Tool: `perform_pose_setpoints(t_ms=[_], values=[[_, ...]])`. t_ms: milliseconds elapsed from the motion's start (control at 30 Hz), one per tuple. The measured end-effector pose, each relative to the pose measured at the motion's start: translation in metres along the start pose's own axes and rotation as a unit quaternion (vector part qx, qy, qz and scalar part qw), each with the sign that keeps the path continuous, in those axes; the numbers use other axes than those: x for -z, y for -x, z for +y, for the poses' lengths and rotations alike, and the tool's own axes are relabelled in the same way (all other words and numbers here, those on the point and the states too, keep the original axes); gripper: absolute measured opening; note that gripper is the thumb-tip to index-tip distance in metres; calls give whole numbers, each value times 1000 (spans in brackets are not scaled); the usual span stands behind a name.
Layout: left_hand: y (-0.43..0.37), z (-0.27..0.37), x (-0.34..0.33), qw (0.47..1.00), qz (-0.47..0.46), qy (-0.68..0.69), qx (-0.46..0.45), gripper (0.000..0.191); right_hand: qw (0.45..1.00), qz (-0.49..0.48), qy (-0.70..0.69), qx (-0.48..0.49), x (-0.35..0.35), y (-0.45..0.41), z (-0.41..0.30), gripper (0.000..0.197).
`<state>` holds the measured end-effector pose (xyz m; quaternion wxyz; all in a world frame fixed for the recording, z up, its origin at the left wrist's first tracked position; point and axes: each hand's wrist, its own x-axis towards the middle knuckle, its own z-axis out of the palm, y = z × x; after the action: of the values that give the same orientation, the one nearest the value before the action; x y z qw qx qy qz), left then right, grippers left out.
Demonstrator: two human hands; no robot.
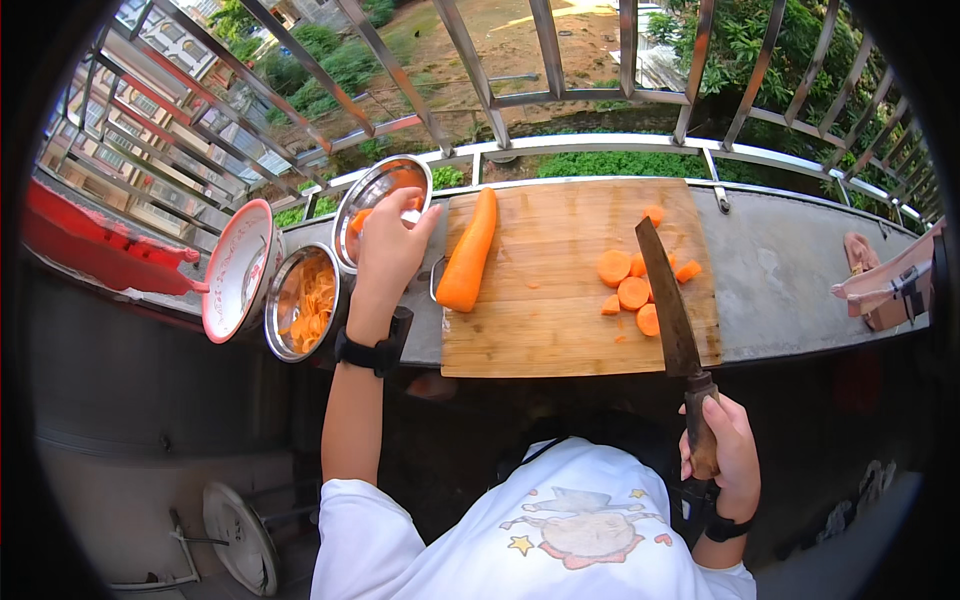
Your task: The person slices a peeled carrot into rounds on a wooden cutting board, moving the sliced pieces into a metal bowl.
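My right hand [724, 442] grips the wooden handle of a kitchen knife [669, 307]. Its dark, worn blade points away from me, over the right part of a wooden cutting board [547, 315]. Beside the blade lie several thick carrot slices [634, 292], partly hidden by it. One whole peeled carrot [469, 255] rests along the board's left edge. My left hand [394, 236] is over a stainless steel bowl [370, 189] holding orange carrot pieces. Its thumb and index finger are apart with nothing visible between them; the other fingers are hidden.
A second steel bowl [271, 304] holds carrot peelings [311, 304]. Left of it, a white basin with a pink rim [238, 277] leans tilted. Metal railings [480, 82] run behind the grey ledge [772, 277]. A pink container [885, 281] stands at the ledge's right end.
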<state>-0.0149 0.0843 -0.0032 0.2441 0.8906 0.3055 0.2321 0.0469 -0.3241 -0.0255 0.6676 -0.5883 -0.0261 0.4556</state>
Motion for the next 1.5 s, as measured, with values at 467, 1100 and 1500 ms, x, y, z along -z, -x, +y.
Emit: perform_pose_setpoints(t_ms=[467, 1100, 1500], values=[[104, 84, -137, 967, -224, -29, -116, 32, 1000, -7, 2, 2, 26, 6, 2, 33], [10, -22, 20, 996, 79, -37, 33, 51, 994, -11, 102, -21, 10, -16, -13, 20], [124, 63, 34, 986, -74, 134, -61, 38, 739, 87, 623, 239, -53, -72, 27, 41]])
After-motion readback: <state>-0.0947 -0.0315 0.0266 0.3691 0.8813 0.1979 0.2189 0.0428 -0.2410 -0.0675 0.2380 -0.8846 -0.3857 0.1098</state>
